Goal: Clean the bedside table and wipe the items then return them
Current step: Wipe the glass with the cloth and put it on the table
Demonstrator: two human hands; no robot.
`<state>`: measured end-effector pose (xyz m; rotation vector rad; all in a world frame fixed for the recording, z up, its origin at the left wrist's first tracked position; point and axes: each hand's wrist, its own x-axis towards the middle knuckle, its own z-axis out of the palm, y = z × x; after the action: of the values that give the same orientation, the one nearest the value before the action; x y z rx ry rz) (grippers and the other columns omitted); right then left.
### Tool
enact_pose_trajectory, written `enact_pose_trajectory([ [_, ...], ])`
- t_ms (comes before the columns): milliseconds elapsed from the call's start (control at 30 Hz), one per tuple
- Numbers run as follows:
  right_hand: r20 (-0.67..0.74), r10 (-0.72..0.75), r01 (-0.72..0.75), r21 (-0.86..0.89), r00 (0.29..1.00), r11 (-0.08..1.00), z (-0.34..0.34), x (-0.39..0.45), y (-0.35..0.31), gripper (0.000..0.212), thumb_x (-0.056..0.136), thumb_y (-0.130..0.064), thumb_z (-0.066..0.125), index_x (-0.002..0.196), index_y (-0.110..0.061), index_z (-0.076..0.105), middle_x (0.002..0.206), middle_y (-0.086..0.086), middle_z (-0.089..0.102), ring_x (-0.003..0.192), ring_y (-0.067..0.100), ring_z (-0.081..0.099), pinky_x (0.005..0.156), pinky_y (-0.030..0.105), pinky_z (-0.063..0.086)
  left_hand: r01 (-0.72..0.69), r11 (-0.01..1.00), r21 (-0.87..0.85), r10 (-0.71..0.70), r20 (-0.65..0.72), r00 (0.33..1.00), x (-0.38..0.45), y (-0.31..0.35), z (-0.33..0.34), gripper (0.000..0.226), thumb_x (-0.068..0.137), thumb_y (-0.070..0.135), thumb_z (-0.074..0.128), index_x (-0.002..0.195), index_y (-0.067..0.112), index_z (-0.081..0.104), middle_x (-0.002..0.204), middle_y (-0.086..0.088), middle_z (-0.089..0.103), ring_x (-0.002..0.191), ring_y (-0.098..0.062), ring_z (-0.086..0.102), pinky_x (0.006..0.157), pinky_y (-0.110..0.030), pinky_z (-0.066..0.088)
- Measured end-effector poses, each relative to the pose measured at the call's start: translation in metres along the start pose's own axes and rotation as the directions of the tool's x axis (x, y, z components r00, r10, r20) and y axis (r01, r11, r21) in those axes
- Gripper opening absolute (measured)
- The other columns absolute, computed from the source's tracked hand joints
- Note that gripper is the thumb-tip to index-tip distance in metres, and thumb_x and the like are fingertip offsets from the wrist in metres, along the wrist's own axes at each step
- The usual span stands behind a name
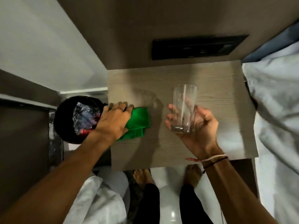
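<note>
The bedside table has a pale wood-grain top. My left hand presses a folded green cloth flat on the table's left side, near its left edge. My right hand holds an empty clear drinking glass from below and behind, lifted above the table's middle, tilted slightly away from me. Apart from the cloth, I see no item on the tabletop.
A black waste bin with crumpled plastic and wrappers stands on the floor just left of the table. White bedding lies along the table's right side. A dark socket panel sits on the wall behind. My bare feet stand below the table's front edge.
</note>
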<state>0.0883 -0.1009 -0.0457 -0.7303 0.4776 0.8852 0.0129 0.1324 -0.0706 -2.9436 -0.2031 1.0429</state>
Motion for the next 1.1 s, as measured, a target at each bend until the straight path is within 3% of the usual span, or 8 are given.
enact_pose_trajectory([
  [167,0.045,0.052,-0.049,-0.061,0.998,0.997,-0.008,0.004,0.02,0.07,0.086,-0.04,0.06,0.15,-0.019,0.043,0.13,0.019,0.059,0.099,0.03,0.068,0.086,0.044,0.058,0.113,0.888,-0.446,-0.082,0.09,0.993,0.006,-0.017,-0.001,0.061,0.078,0.031,0.079,0.132,0.019,0.053,0.133,-0.012,0.051,0.124,-0.032,0.051,0.103,-0.042,0.041],
  [333,0.002,0.03,-0.03,-0.075,1.0,0.997,-0.018,0.003,0.024,0.096,0.06,-0.048,0.087,0.143,-0.012,0.054,0.108,0.007,0.059,0.081,0.017,0.061,0.066,0.029,0.055,-0.02,0.7,-0.714,-0.242,-0.263,0.934,0.002,-0.016,-0.024,0.051,0.081,0.023,0.072,0.126,0.01,0.052,0.123,-0.018,0.059,0.113,-0.037,0.059,0.094,-0.045,0.052],
  [467,-0.034,-0.015,0.009,-0.157,0.999,0.987,-0.006,0.009,0.028,0.085,0.06,-0.048,0.088,0.134,-0.015,0.06,0.103,0.003,0.063,0.082,0.014,0.061,0.069,0.03,0.049,-0.183,0.698,-0.693,-0.314,-0.526,0.791,-0.008,0.028,-0.069,0.05,0.084,0.02,0.07,0.129,0.012,0.05,0.123,-0.015,0.064,0.108,-0.039,0.061,0.085,-0.05,0.054],
  [533,-0.041,-0.059,0.051,-0.174,0.997,0.983,0.004,0.013,0.025,0.081,0.08,-0.056,0.072,0.142,-0.009,0.051,0.117,0.008,0.063,0.094,0.016,0.064,0.073,0.029,0.054,-0.265,0.713,-0.649,-0.227,-0.571,0.789,-0.009,0.057,-0.082,0.051,0.081,0.02,0.074,0.126,0.015,0.052,0.123,-0.009,0.066,0.105,-0.033,0.065,0.081,-0.048,0.057],
  [700,-0.167,-0.098,0.101,0.008,0.981,0.995,0.007,0.021,0.006,0.066,0.098,-0.05,0.04,0.148,-0.007,0.045,0.147,0.024,0.047,0.134,0.038,0.044,0.116,0.05,0.033,-0.389,0.689,-0.612,-0.098,-0.611,0.786,-0.012,0.082,-0.084,0.054,0.076,0.011,0.074,0.127,0.014,0.059,0.124,-0.005,0.069,0.104,-0.026,0.069,0.083,-0.045,0.059],
  [900,-0.084,-0.024,0.026,0.025,0.996,0.999,-0.01,0.022,-0.018,0.04,0.097,-0.046,0.043,0.105,-0.015,0.068,0.099,0.012,0.068,0.085,0.023,0.07,0.078,0.035,0.06,-0.503,0.692,-0.517,0.133,-0.595,0.793,-0.051,0.085,-0.06,0.051,0.073,0.011,0.072,0.121,0.025,0.06,0.128,-0.005,0.069,0.11,-0.02,0.07,0.082,-0.043,0.062],
  [1000,-0.039,-0.063,0.065,0.06,0.997,0.996,-0.017,0.025,-0.028,0.049,0.087,-0.045,0.064,0.127,-0.015,0.064,0.112,0.01,0.067,0.097,0.023,0.069,0.095,0.042,0.054,-0.453,0.676,-0.582,0.071,-0.56,0.825,-0.065,0.07,-0.059,0.054,0.074,0.007,0.07,0.121,0.03,0.058,0.114,-0.003,0.075,0.093,-0.019,0.075,0.078,-0.031,0.061],
  [1100,0.074,-0.038,0.037,0.012,0.997,0.999,-0.02,0.024,-0.027,0.066,0.078,-0.037,0.077,0.133,-0.009,0.055,0.107,0.007,0.07,0.093,0.021,0.07,0.084,0.036,0.059,-0.38,0.688,-0.618,-0.111,-0.608,0.786,-0.054,0.059,-0.073,0.058,0.082,-0.002,0.064,0.135,0.018,0.058,0.117,-0.007,0.072,0.089,-0.017,0.07,0.078,-0.015,0.052],
])
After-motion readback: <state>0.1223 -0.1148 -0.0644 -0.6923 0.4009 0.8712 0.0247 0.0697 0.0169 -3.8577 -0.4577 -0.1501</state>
